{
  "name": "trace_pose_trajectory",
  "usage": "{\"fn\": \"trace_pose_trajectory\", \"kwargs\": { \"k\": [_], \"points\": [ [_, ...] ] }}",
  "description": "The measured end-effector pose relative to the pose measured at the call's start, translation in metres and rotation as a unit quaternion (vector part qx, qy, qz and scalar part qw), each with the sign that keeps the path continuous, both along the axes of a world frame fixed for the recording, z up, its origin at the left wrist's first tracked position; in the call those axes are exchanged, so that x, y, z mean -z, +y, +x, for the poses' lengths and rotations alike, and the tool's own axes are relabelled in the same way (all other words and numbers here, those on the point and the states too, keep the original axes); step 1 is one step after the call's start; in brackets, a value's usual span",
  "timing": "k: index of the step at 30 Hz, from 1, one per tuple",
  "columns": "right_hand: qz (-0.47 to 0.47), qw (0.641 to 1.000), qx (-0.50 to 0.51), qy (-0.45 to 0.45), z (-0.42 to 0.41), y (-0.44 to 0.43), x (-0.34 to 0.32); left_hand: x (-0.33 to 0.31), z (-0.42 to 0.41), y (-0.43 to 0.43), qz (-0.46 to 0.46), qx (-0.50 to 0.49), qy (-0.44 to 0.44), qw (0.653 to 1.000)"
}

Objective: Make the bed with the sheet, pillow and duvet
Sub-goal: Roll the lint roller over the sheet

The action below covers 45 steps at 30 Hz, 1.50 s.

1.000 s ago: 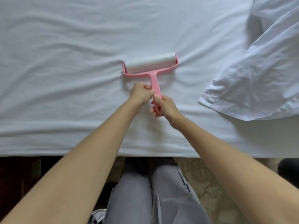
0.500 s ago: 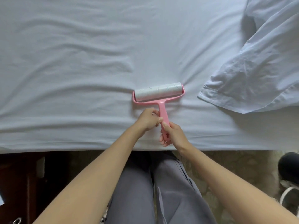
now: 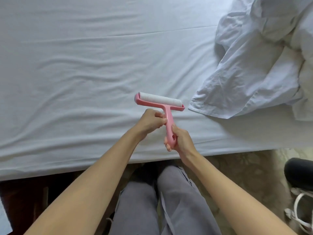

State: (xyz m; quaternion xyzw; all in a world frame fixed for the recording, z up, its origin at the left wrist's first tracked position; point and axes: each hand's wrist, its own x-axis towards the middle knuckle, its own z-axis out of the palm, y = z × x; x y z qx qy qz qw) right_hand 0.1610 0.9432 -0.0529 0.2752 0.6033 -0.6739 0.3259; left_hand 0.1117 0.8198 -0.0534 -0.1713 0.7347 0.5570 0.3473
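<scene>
My right hand is wrapped around the lower end of the pink lint roller, fingers curled under the handle and thumb lying along its top. My left hand pinches the same handle higher up, just below the crossbar, fingertips pressed to its left side. Both hands hold the tool and nothing else.

Nearest to me are my grey trousers, with patterned carpet to the right and dark wood to the left. A dark rounded object sits at the right edge on the floor.

Beyond my knees the white sheet covers the mattress and falls over its near edge, creased in long shallow wrinkles. The roller's white drum points away from me above the sheet near that edge; I cannot tell whether it touches the cloth.

Farther right, rumpled white bedding lies heaped on the sheet, one hemmed corner just beside the drum's right end but apart from it.
</scene>
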Motion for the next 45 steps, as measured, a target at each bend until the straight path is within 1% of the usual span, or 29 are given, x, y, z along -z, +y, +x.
{"fn": "trace_pose_trajectory", "kwargs": {
  "k": [6,10,13,16,20,22,26,30,33,40,45],
  "points": [
    [0.053,0.997,0.023,0.057,-0.047,0.016,-0.016,-0.014,-0.051,0.025,0.023,0.008,0.038,0.999],
    [0.071,0.993,0.078,0.056,-0.080,0.032,-0.006,-0.003,-0.086,0.052,0.051,-0.013,0.035,0.998],
    [0.088,0.989,0.109,0.049,-0.106,0.047,0.010,0.014,-0.111,0.076,0.057,-0.026,0.016,0.998],
    [0.091,0.987,0.132,0.021,-0.131,0.067,0.027,0.031,-0.134,0.098,0.067,-0.036,-0.021,0.997],
    [0.104,0.988,0.114,-0.020,-0.157,0.088,0.051,0.053,-0.156,0.117,0.052,-0.073,-0.087,0.992],
    [0.092,0.989,0.107,-0.033,-0.172,0.091,0.060,0.060,-0.169,0.119,0.053,-0.096,-0.093,0.990],
    [0.068,0.993,0.092,-0.036,-0.213,0.088,0.068,0.068,-0.205,0.118,0.041,-0.128,-0.066,0.989],
    [0.048,0.996,0.079,-0.006,-0.263,0.077,0.077,0.074,-0.247,0.114,0.026,-0.179,-0.029,0.983],
    [0.047,0.996,0.070,0.016,-0.298,0.066,0.086,0.079,-0.273,0.106,0.017,-0.199,-0.004,0.980],
    [0.057,0.996,0.070,0.029,-0.369,0.053,0.099,0.086,-0.341,0.083,-0.011,-0.160,0.041,0.986],
    [0.055,0.996,0.060,0.036,-0.420,0.042,0.104,0.088,-0.386,0.069,-0.002,-0.147,0.057,0.988]
  ]
}}
